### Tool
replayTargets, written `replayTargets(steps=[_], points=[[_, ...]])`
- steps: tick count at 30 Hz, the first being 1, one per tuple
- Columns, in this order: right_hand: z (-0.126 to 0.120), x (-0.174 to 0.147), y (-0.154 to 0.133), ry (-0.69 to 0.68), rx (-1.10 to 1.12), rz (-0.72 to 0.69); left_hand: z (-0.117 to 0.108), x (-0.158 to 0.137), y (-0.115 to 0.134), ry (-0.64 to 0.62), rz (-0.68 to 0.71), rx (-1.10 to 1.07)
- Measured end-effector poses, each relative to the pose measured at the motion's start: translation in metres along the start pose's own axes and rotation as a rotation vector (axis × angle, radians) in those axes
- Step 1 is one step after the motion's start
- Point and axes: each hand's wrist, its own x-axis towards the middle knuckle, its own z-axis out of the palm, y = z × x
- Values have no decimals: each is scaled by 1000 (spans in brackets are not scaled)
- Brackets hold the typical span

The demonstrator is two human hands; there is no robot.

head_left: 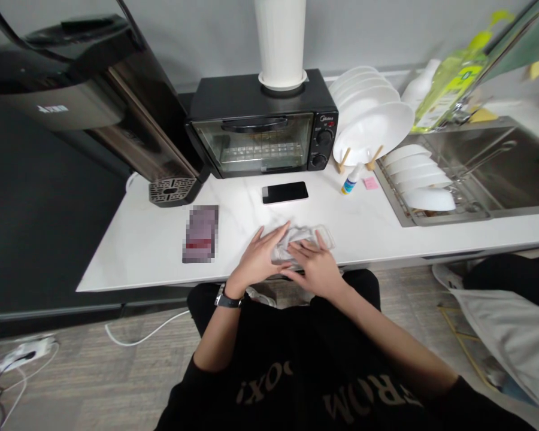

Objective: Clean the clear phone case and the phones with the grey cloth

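Black shirt [269,347] with pale lettering lies nearest the camera, just short of the counter [130,257]. Over the counter's front edge, the left hand [261,257] is half open, fingers extended and thumb apart, a watch [228,297] on its wrist. The right hand [315,263] is spread, its fingers lying over a clear, crumpled-looking plastic piece [303,232]. Both hands touch that piece, which is blurred close to the front edge; whether either one grips it, I cannot tell.

Beyond it, toward the back edge, lies a phone [285,193], with an oven [251,143] behind. To the left, near the counter's front-left corner, is a flat purple packet [200,230], its face masked. To the right, further back, a small bottle [351,179] stands before upright plates [372,131].

So close to the edge, the plastic could slide off if the hands drew it back or lifted together. A hard push forward might shove it into the phone; a wide sweep rightward could tip the bottle.
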Motion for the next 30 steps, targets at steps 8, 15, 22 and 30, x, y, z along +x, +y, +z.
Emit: replayTargets(steps=[8, 15, 22, 30], points=[[-27, -36, 23, 6, 76, 65, -1, -3, 3, 8, 5, 6], [-17, -16, 22, 46, -64, 123, 1, -2, -2, -8, 7, -4], [-8, -9, -5, -74, 217, -28, 0, -3, -1, 15, 1, 21], [-33, -27, 46, 63, -50, 150, -1, 0, 2, 13, -1, 11]])
